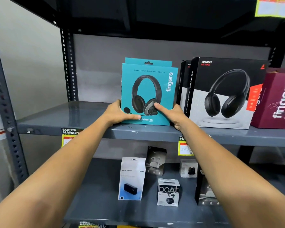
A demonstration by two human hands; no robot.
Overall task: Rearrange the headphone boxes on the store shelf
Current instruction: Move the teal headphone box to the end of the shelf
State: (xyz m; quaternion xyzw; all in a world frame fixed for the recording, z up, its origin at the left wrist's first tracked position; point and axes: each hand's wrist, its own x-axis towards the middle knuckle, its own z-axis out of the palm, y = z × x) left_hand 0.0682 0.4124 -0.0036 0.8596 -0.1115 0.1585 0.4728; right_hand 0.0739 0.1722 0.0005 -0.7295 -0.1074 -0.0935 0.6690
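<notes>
A teal "fingers" headphone box (149, 83) stands upright on the grey middle shelf (59, 119), with a second teal box (135, 60) directly behind it. My left hand (118, 113) grips its lower left edge, thumb across the front. My right hand (170, 113) holds its lower right edge, thumb on the front. To the right stand two black-and-white Rockerz headphone boxes (224, 96), touching or nearly touching the teal box. A maroon "fingers" box (280, 99) sits at the far right.
The middle shelf's left part is bare up to the perforated upright post (69, 66). The lower shelf (95, 195) holds a white power bank box (132, 178), a boat earbuds box (168, 192) and other small boxes. Yellow price tags (185, 148) hang on the shelf edge.
</notes>
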